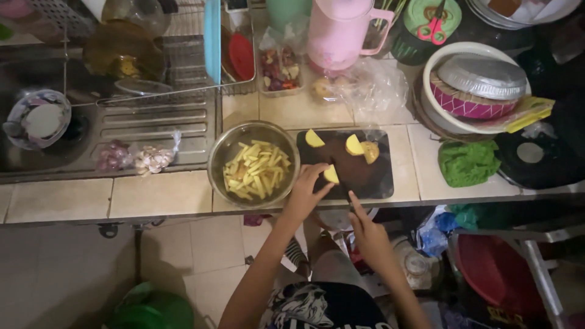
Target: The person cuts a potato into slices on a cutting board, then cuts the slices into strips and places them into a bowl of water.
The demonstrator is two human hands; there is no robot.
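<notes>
My left hand [306, 190] grips a yellow potato piece [331, 175] at the near left of a dark cutting board [378, 180]. My right hand [365, 228] holds a knife [344, 194] whose blade reaches toward that piece; its handle is hidden in my fist. Two more potato pieces lie on the board, one [314, 139] at the far left corner and one [355, 145] next to a browner chunk [370, 151]. Left of the board stands a steel bowl [226, 152] with several cut potato sticks [256, 170].
A steel sink [36, 152] with a drainboard and a bag of garlic and shallots [137, 157] lies left. Behind are a dish rack [183, 55], a pink jug [341, 27], plastic bags, stacked bowls and a lid [481, 76]. A green cloth [468, 161] sits right.
</notes>
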